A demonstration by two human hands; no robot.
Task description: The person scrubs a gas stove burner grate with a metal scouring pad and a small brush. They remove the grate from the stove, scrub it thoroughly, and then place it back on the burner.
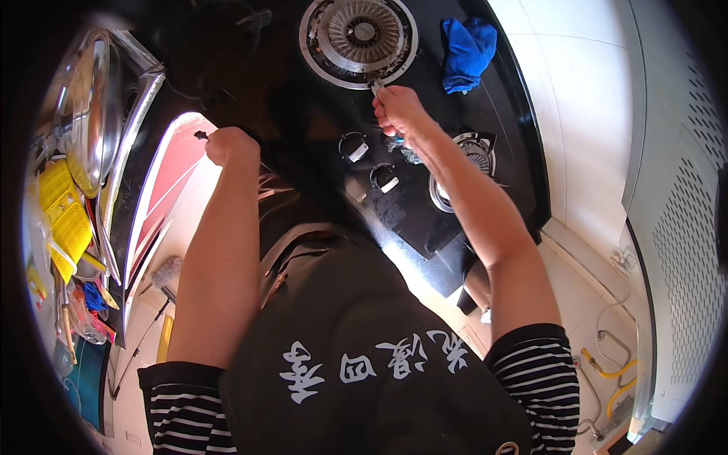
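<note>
My right hand [401, 108] grips a slim tool, perhaps a small brush, whose greyish tip [376, 85] meets the near rim of a gas burner [358, 35]. That burner is stained, with dark residue around its ring. Steel wool [410, 154] lies on the black cooktop [307, 122] just below this hand, partly covered by the wrist. Out to the left, my left hand [234, 145] is closed around a small dark piece [201, 135]; only its end sticks out. A crumpled blue cloth [469, 56] rests right of the burner.
Two control knobs [358, 151] sit near the cooktop's front. My right forearm partly hides a second burner [476, 152]. A dark pan [213, 51] stands at upper left. Farther left are a shiny metal lid [94, 114] and a yellow cloth [65, 210]. A perforated panel [682, 239] rises at right.
</note>
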